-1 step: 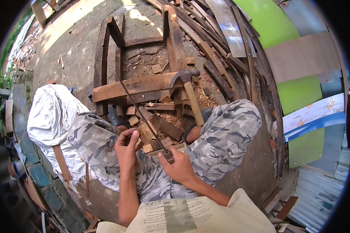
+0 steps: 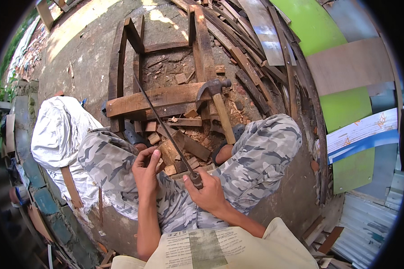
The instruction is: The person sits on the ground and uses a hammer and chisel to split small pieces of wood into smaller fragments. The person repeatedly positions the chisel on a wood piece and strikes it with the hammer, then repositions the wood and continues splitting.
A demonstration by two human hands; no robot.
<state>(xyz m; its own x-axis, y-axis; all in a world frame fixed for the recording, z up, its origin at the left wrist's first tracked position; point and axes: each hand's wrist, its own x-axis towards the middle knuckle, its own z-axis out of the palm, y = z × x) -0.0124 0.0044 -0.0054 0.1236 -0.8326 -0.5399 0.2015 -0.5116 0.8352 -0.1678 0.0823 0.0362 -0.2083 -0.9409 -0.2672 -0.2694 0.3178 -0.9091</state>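
My right hand point(image 2: 207, 192) is closed round the handle of a long thin dark metal rod point(image 2: 161, 117). The rod slants up and to the left, its tip appearing over the wooden frame. Beside it, my left hand point(image 2: 146, 172) is raised with curled fingers, the thumb against them; whatever they may hold is hidden. Beyond my hands lies a thick wooden beam point(image 2: 152, 99) across the rough wooden frame point(image 2: 116, 67). A claw hammer point(image 2: 222, 112) has its head at the beam's right end, its wooden handle pointing toward my right foot.
Offcuts of wood point(image 2: 195, 148) and chips lie between my feet. A white sack point(image 2: 63, 130) sits by my left knee. Long planks point(image 2: 251, 67) are heaped at the right, along a wall of green and grey panels point(image 2: 345, 107). Blocks point(image 2: 47, 204) edge the left side.
The rod has shifted slightly in my right hand, its tip now a little higher in the picture. My left hand, the hammer and the beam look unmoved.
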